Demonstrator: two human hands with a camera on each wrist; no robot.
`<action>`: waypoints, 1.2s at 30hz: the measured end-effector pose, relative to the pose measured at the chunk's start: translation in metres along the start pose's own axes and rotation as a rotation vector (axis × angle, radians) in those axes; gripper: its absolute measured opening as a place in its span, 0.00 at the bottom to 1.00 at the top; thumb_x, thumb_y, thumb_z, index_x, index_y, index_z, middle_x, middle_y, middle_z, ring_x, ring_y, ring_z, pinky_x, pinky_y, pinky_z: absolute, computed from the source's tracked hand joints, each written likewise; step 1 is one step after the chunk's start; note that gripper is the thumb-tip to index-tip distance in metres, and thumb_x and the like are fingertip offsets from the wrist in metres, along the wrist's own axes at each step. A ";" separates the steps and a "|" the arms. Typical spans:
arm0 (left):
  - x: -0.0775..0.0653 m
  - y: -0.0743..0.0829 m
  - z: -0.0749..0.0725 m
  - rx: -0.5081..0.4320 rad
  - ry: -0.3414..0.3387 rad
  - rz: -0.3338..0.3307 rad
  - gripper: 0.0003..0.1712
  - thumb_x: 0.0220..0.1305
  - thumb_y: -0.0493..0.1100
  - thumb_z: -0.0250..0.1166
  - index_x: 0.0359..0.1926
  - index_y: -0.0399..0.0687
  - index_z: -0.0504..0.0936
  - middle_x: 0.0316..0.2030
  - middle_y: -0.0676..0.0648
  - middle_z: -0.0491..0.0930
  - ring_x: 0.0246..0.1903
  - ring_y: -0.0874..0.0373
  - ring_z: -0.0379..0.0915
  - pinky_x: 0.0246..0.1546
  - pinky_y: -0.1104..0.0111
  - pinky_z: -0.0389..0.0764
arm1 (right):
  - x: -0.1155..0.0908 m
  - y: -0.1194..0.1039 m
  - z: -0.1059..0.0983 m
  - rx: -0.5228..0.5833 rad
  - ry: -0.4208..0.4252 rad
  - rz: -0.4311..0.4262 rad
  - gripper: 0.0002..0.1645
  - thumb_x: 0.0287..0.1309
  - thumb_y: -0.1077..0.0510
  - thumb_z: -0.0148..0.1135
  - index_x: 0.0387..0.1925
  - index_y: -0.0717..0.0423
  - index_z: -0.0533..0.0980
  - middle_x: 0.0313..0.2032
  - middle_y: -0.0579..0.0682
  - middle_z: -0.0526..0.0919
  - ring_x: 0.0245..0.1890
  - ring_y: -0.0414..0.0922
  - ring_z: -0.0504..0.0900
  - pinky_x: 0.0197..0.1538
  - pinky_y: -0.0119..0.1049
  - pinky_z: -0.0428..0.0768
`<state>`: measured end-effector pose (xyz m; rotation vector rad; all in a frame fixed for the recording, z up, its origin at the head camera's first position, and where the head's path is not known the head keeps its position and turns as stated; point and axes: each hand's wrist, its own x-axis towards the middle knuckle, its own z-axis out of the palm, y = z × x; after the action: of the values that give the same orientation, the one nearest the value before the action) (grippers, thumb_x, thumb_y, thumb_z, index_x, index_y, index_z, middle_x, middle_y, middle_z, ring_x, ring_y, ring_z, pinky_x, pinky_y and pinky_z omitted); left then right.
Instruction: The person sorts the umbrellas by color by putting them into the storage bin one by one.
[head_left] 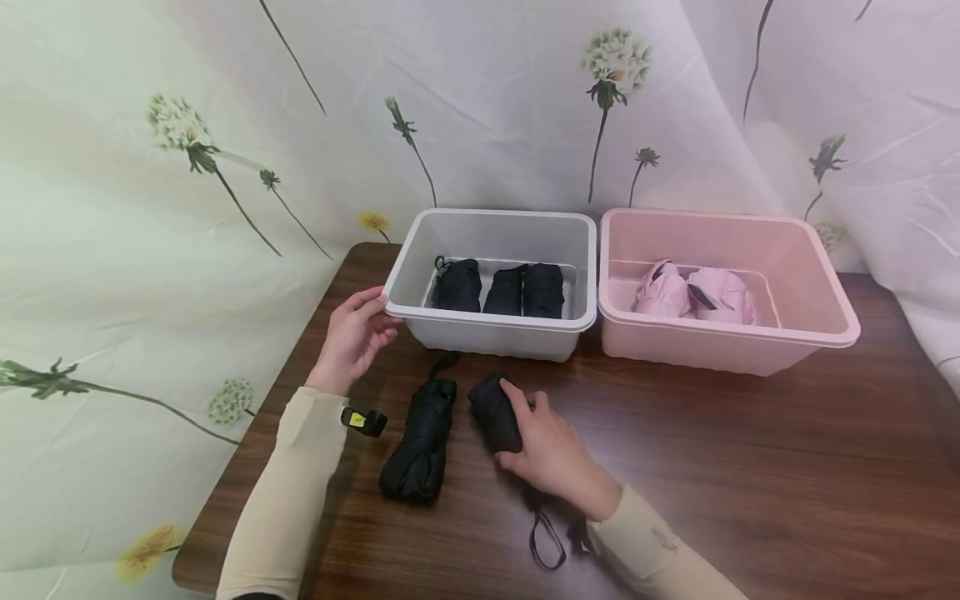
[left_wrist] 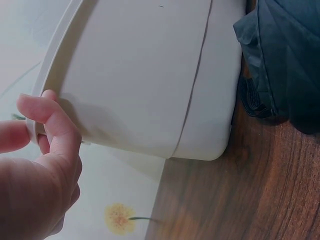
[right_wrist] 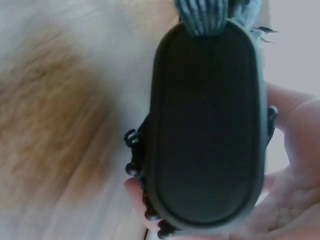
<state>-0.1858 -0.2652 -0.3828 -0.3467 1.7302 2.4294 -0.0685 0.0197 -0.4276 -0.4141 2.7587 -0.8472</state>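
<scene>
My right hand (head_left: 551,450) grips a black folding umbrella (head_left: 495,412) just above the table, its wrist strap hanging down. In the right wrist view, the umbrella's oval handle end (right_wrist: 207,130) faces the camera, with rib tips along its sides. With thumb and fingers, my left hand (head_left: 354,340) pinches the rim of the grey bin (head_left: 487,333) at its front left corner. Inside that bin lie three black folded umbrellas (head_left: 522,290). Another black folding umbrella (head_left: 420,442) lies on the table between my hands.
To the right of the grey bin stands a pink bin (head_left: 720,350) with two pink folded umbrellas (head_left: 693,293) inside. Both bins rest near the back of the brown wooden table (head_left: 750,467). A white cloth printed with flowers (head_left: 495,100) hangs behind and at the sides.
</scene>
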 end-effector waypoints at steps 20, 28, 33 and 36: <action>0.002 -0.001 -0.002 -0.012 -0.015 0.010 0.14 0.68 0.42 0.60 0.53 0.47 0.71 0.47 0.44 0.74 0.30 0.60 0.79 0.31 0.73 0.80 | -0.009 -0.012 -0.049 0.275 0.338 -0.129 0.57 0.35 0.49 0.78 0.69 0.42 0.60 0.62 0.45 0.72 0.56 0.46 0.76 0.57 0.48 0.75; 0.001 -0.001 -0.001 -0.008 -0.004 0.009 0.13 0.69 0.41 0.59 0.52 0.48 0.71 0.46 0.45 0.74 0.29 0.61 0.79 0.30 0.73 0.80 | -0.014 -0.014 -0.071 0.352 0.438 -0.167 0.56 0.34 0.53 0.81 0.68 0.43 0.63 0.56 0.47 0.76 0.49 0.45 0.76 0.52 0.43 0.78; 0.001 -0.001 -0.002 -0.005 -0.011 0.012 0.14 0.69 0.41 0.59 0.53 0.47 0.71 0.47 0.44 0.74 0.29 0.61 0.79 0.31 0.72 0.81 | -0.016 -0.013 -0.082 0.389 0.484 -0.165 0.57 0.35 0.55 0.81 0.69 0.42 0.62 0.54 0.49 0.76 0.47 0.44 0.75 0.48 0.42 0.77; 0.001 -0.001 -0.002 -0.007 -0.014 0.013 0.14 0.69 0.41 0.59 0.53 0.47 0.70 0.47 0.44 0.74 0.29 0.61 0.79 0.31 0.72 0.81 | -0.017 -0.010 -0.089 0.417 0.520 -0.180 0.56 0.36 0.57 0.81 0.69 0.44 0.62 0.56 0.48 0.76 0.46 0.44 0.75 0.47 0.39 0.77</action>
<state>-0.1861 -0.2666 -0.3842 -0.3200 1.7243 2.4416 -0.0772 0.0627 -0.3476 -0.4090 2.8897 -1.7487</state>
